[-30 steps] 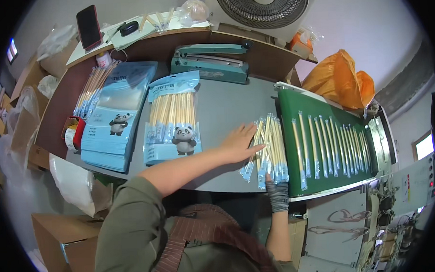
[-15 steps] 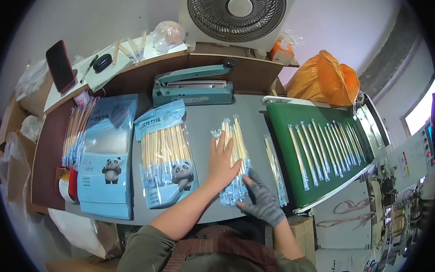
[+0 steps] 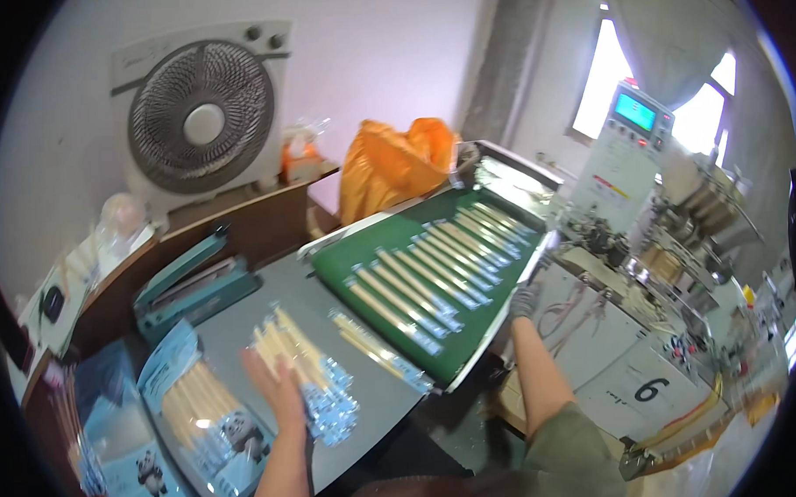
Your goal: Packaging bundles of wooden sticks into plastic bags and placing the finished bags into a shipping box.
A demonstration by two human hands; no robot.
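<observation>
Head view: left hand (image 3: 276, 384) lies flat, grip open, pinning the fanned stack of clear-wrapped wooden sticks (image 3: 304, 374) mid grey surface (image 3: 243, 320) so it stays squared. Gloved right hand (image 3: 524, 301) sits at the green conveyor belt (image 3: 434, 269) edge; its grip I cannot tell.

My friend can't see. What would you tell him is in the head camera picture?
A person's bare left hand presses on a bunch of thin wrapped sticks in clear blue-printed sleeves on a grey table. Their gloved right hand touches the edge of a green conveyor belt carrying more sticks, near a white box fan.
</observation>
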